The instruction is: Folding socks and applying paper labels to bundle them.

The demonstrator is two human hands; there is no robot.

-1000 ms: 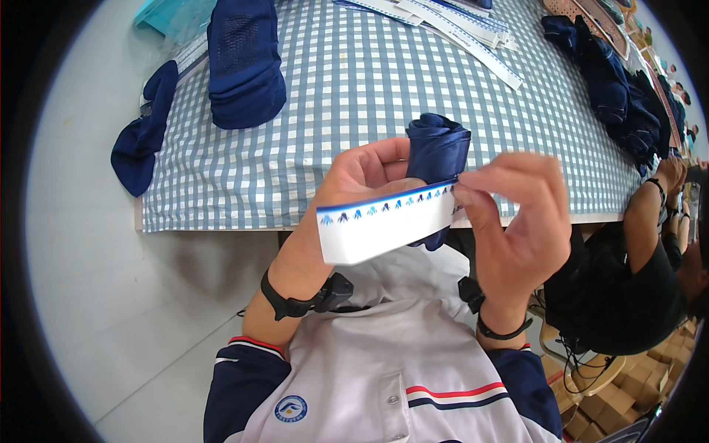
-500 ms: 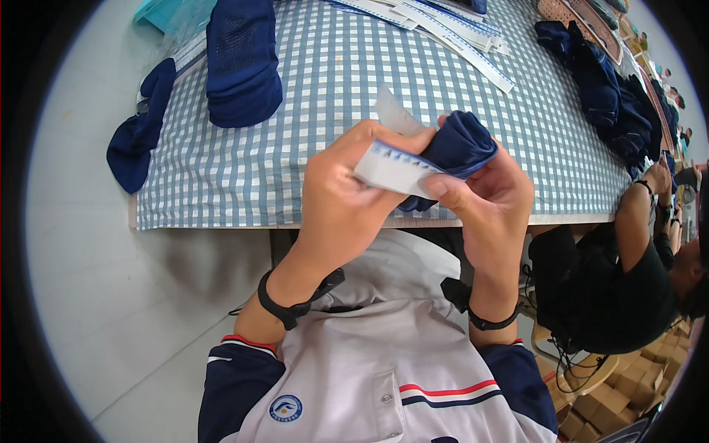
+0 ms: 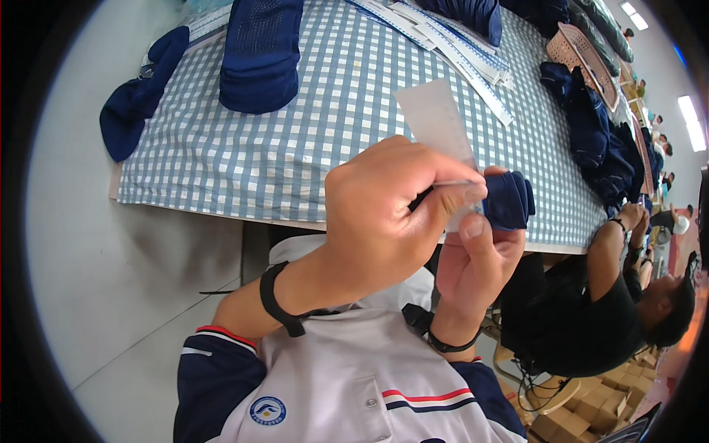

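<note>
Over the table's near edge, my right hand [image 3: 480, 262] is closed around a folded navy sock bundle [image 3: 509, 201], its thumb pressing at the near side. A whitish paper strip [image 3: 437, 118] passes by the bundle, one end standing up beyond my hands. My left hand [image 3: 388, 196] pinches the strip beside the bundle between thumb and bent forefinger, its back towards me. My fingers hide part of the strip and of the bundle.
A checked cloth covers the table [image 3: 325, 118]. On it lie a stack of folded navy socks [image 3: 260, 63], a loose navy sock [image 3: 136, 111] over the left edge, paper strips [image 3: 461, 55], a navy pile [image 3: 591, 140] and a pink basket [image 3: 572, 46]. A person in black [image 3: 580, 317] sits at right.
Both hands have shifted, the bundle moving right and towards me. My left hand has turned over, its back now up, and the strip's far end stands out longer.
</note>
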